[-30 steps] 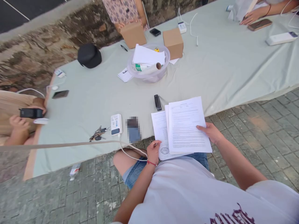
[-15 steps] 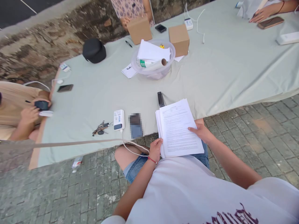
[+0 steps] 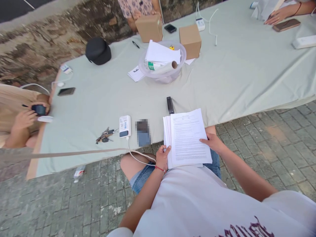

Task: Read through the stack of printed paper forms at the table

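Observation:
A stack of printed white sheets point(image 3: 186, 136) rests over my lap at the near edge of the cloth-covered table point(image 3: 234, 72). My left hand point(image 3: 162, 157) grips the stack's lower left edge, a red thread around its wrist. My right hand point(image 3: 213, 143) holds the right edge, thumb lying on the top page. The sheets are nearly squared up, with only thin margins of the lower pages showing on the left.
A black stapler point(image 3: 169, 104), a white power bank point(image 3: 124, 125) with its cable, a phone point(image 3: 143, 132) and keys point(image 3: 105, 135) lie close by. Farther off stand a clear bowl of papers point(image 3: 162, 62), two cardboard boxes point(image 3: 190, 40), a black cap point(image 3: 98, 51). Other people's hands appear at left point(image 3: 23, 119) and top right point(image 3: 275, 14).
The fanned sheets have been drawn together into one near-even stack and pulled a little toward me. The person at left has shifted the dark device in their hands.

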A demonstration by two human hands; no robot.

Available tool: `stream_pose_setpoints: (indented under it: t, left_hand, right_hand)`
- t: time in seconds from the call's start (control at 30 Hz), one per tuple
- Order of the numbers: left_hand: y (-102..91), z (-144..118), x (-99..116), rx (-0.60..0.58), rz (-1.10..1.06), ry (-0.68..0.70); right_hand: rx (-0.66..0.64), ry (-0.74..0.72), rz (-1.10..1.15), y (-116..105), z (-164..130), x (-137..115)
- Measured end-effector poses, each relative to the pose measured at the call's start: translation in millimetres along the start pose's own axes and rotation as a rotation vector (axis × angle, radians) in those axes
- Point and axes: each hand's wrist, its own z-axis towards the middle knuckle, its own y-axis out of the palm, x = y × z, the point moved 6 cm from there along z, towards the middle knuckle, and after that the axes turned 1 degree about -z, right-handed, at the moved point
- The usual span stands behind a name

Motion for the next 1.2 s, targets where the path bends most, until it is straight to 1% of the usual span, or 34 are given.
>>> stream_pose_setpoints:
  t: [0.1, 0.23, 0.33, 0.43, 0.53, 0.6, 0.67, 0.73, 0.8, 0.93, 1.0, 1.1, 1.2]
  left_hand:
    - [4.2, -1, 3, -0.020, -0.007, 0.054]
    - [7.0, -3, 8, -0.057, 0.050, 0.091]
    - [7.9, -5, 12, -0.075, 0.080, 0.122]
    - [9.5, -7, 9, -0.084, 0.079, 0.098]
    - [14.2, -8, 2, -0.156, 0.050, 0.043]
    - [15.0, -8, 1, -0.186, 0.069, 0.043]
    - [12.2, -8, 2, -0.174, 0.134, 0.067]
    - [8.4, -7, 4, -0.148, 0.190, 0.093]
    - [6.1, -7, 5, -0.136, 0.199, 0.100]
    - [6.7, -5, 3, -0.141, 0.127, 0.081]
    - [6.4, -4, 3, -0.117, 0.086, 0.093]
    - [1.9, -2, 8, -0.037, 0.049, 0.159]
    - [-3.1, -1, 14, 0.022, 0.057, 0.203]
  right_hand:
    - [0.051, 0.037, 0.018, -12, 0, 8]
    - [0.159, 0.066, 0.030, -37, -2, 11]
    - [0.152, 0.090, 0.116, -46, -7, 9]
    - [0.105, 0.107, 0.214, -41, -10, 5]
    - [0.068, 0.113, 0.256, -28, -11, 4]
    - [0.048, 0.117, 0.262, -20, -9, 6]
    - [0.036, 0.112, 0.251, -14, -6, 8]
    - [0.044, 0.104, 0.202, -13, -4, 10]
    - [0.072, 0.104, 0.132, -17, -3, 13]
    - [0.116, 0.104, 0.062, -30, -3, 16]
    - [0.145, 0.099, 0.081, -37, -4, 15]
    - [0.180, 0.085, 0.161, -45, -6, 12]
    - [0.157, 0.096, 0.241, -43, -8, 9]
